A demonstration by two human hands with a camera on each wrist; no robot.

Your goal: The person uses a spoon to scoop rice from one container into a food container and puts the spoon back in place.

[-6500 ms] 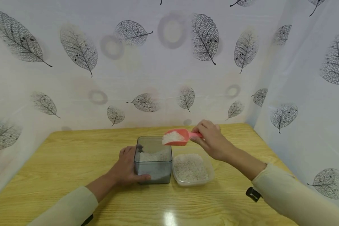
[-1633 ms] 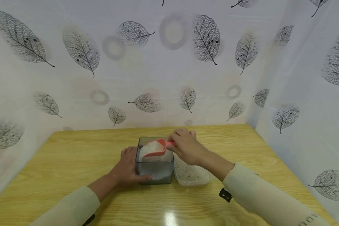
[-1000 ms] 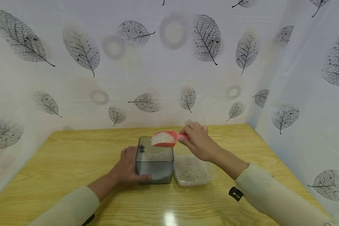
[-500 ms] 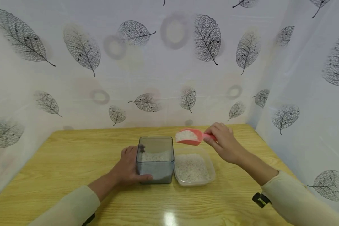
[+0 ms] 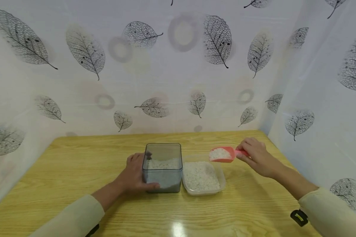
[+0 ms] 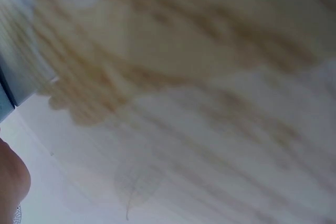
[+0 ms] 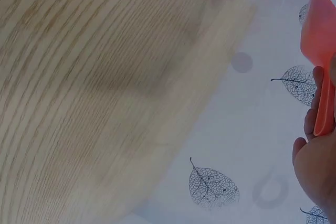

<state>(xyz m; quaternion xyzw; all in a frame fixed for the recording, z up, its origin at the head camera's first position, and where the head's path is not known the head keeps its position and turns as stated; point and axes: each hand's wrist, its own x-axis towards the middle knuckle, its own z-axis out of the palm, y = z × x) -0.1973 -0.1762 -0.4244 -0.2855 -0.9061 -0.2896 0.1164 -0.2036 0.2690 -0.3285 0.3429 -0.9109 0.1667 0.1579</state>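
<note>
In the head view my right hand grips the handle of a coral-pink scoop, heaped with white rice. The scoop hangs over the far right corner of a clear plastic tub, which holds rice. In the right wrist view the scoop shows at the right edge, fingers round its handle. My left hand holds the left side of a square smoky-grey container, thumb along its front. Rice lies inside that container too. Only a bit of the left hand appears in the left wrist view.
Container and tub stand side by side on a wood-grain table. Behind and to the right hangs a white leaf-print curtain, close to the table's far edge.
The scoop was in the grey container, came up out of it loaded with rice, and moved right past the tub's middle, lowering slightly at the end. My left hand has stayed in place.
</note>
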